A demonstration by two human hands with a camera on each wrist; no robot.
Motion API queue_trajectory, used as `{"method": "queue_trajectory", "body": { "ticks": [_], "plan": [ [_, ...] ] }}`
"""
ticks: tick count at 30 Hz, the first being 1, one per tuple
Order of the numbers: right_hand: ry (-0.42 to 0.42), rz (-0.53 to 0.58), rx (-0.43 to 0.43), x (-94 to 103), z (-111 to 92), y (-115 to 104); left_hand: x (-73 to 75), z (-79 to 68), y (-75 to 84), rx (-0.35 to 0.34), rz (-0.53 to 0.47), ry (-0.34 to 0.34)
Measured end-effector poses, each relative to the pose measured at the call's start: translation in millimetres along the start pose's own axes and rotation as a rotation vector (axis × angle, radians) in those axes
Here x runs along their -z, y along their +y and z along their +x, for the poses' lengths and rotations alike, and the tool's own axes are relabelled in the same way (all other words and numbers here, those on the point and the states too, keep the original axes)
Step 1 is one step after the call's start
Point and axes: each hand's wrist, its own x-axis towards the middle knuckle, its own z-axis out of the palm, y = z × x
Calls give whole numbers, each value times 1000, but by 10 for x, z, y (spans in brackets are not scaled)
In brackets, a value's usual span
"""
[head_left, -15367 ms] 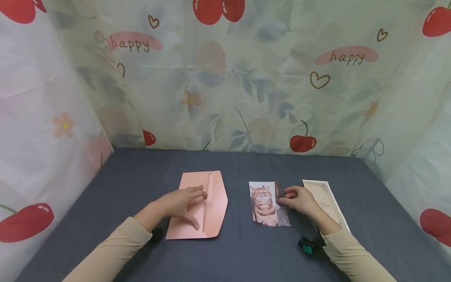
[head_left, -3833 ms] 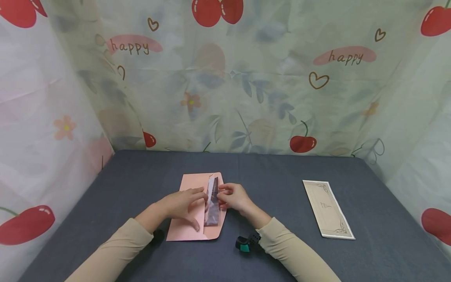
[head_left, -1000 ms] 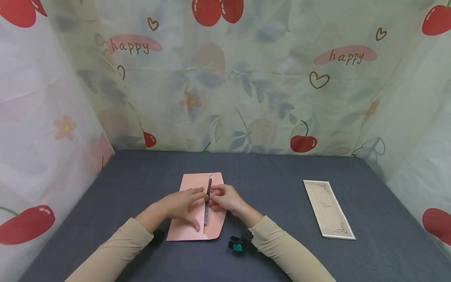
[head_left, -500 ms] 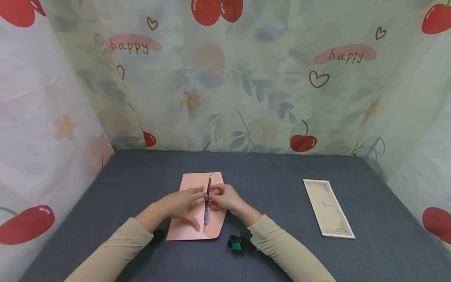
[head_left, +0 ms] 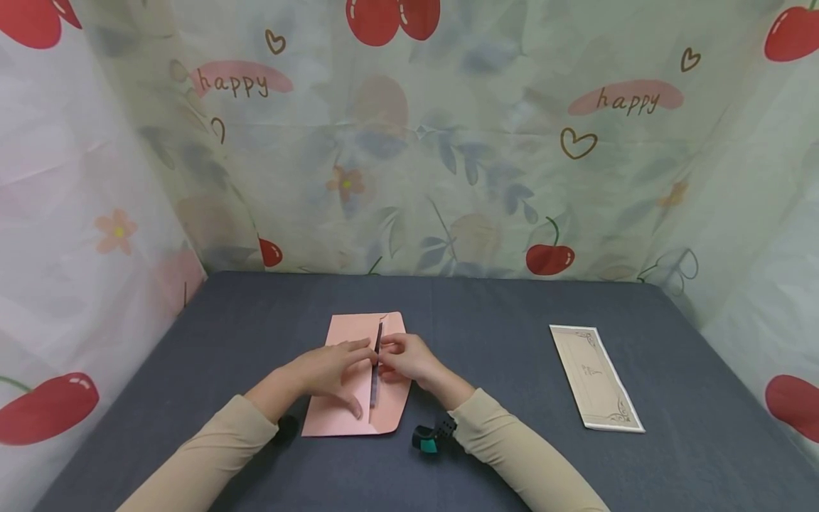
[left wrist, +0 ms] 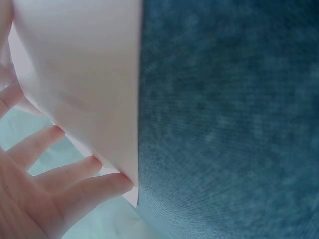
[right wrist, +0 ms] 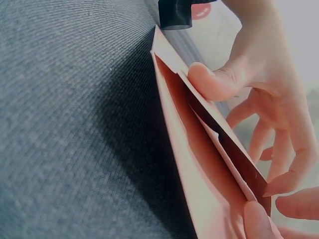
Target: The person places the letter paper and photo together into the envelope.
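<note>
A pink envelope point(head_left: 343, 384) lies flat with its flap point(head_left: 398, 384) towards the right. My left hand point(head_left: 335, 370) rests on it with spread fingers; thumb and index tip are at the pocket's edge, which stands slightly raised in the right wrist view. Most of a cat photo point(head_left: 375, 387) is hidden inside the pocket, and only a thin dark strip shows along the opening. At that strip my right hand point(head_left: 409, 359) pinches the photo's outer edge. In the left wrist view, straight fingers point(left wrist: 94, 191) touch the envelope's side.
A cream card point(head_left: 595, 377) with ornamental corners lies on the right of the dark cloth-covered table point(head_left: 493, 355). A black device with a green patch point(head_left: 427, 441) is at my right wrist. Printed curtains point(head_left: 416, 178) enclose the back and sides.
My right hand has brought the photo leftward from the table and slid it into the envelope's pocket. Over the last second both hands barely move. The left hand has stayed on the envelope.
</note>
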Motion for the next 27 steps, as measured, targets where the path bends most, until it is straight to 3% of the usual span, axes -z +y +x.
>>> {"method": "queue_trajectory", "body": {
  "ticks": [12, 27],
  "plan": [
    [3, -9, 1, 53, -50, -15, -13, 14, -22, -21, 7, 6],
    [14, -39, 27, 285, -155, 38, -22, 16, -26, -30, -5, 16]
  ]
}}
